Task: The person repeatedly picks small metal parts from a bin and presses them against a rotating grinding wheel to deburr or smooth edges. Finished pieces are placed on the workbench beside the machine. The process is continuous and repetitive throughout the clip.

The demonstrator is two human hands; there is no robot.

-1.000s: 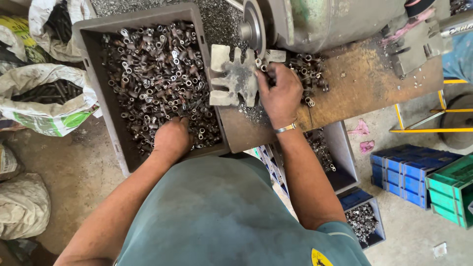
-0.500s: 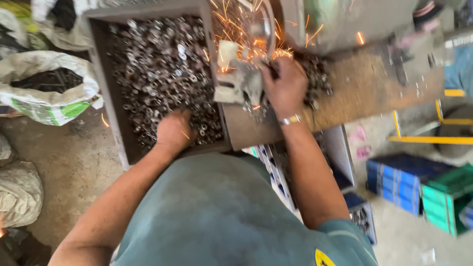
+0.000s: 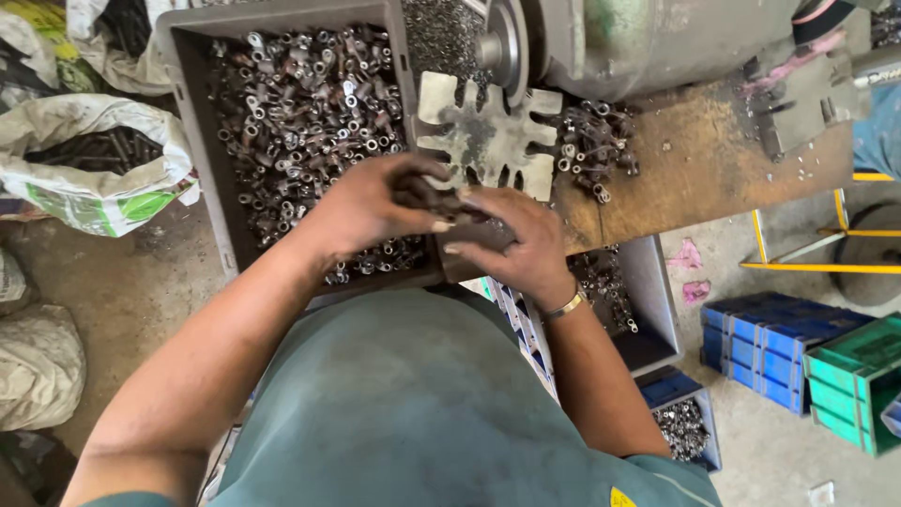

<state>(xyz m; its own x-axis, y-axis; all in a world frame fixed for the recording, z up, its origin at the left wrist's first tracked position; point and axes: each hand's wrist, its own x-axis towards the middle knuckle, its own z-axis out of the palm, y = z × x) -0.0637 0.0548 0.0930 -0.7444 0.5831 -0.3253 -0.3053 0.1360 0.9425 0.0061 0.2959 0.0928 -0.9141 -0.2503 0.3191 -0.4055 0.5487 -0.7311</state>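
Between both hands [image 3: 450, 221], half-hidden metal pieces [image 3: 427, 195]

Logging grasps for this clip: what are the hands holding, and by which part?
Both hands, left hand and right hand, meet around a small dark metal part over the grey bin. The fingers cover it, so which part is gripped cannot be told.

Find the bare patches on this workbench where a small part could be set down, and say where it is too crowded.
Bare room: the wooden bench top, between the small pile of metal parts and the grey bracket at the right end. Crowded: the grey tray is full of parts, the slotted metal plate fills the space by the grinder, and both hands, left hand and right hand, block the front edge.
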